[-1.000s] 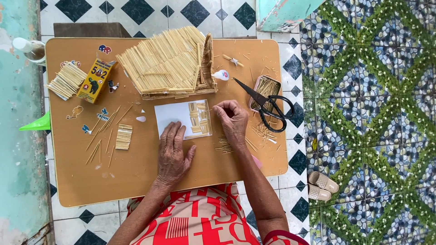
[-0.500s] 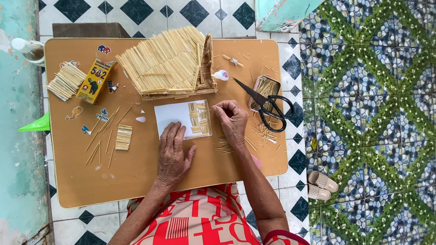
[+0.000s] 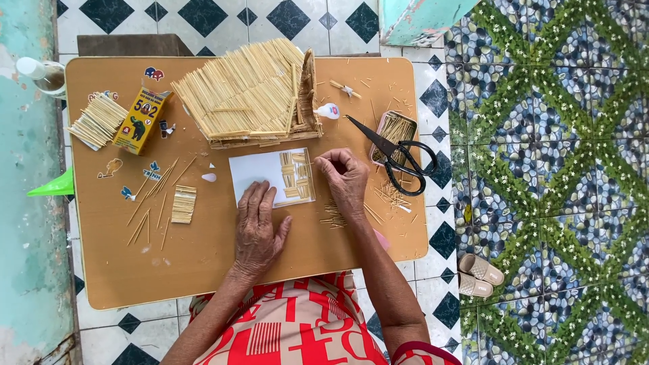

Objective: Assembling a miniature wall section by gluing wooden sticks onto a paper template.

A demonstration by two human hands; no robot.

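- Your left hand point(image 3: 259, 226) lies flat, fingers released, pinning the near edge of the white card point(image 3: 260, 177) to the desk point(image 3: 203, 263).
- Your right hand point(image 3: 346, 177) pinches at the glued sticks point(image 3: 296, 176) on the card's right side; a stick between those fingers can't be made out.
- Risk: if the left hand lifts, the card may slide and skew the rows.
- Scissors point(image 3: 395, 152) lie just right of your fingers; a careless sweep could catch them.
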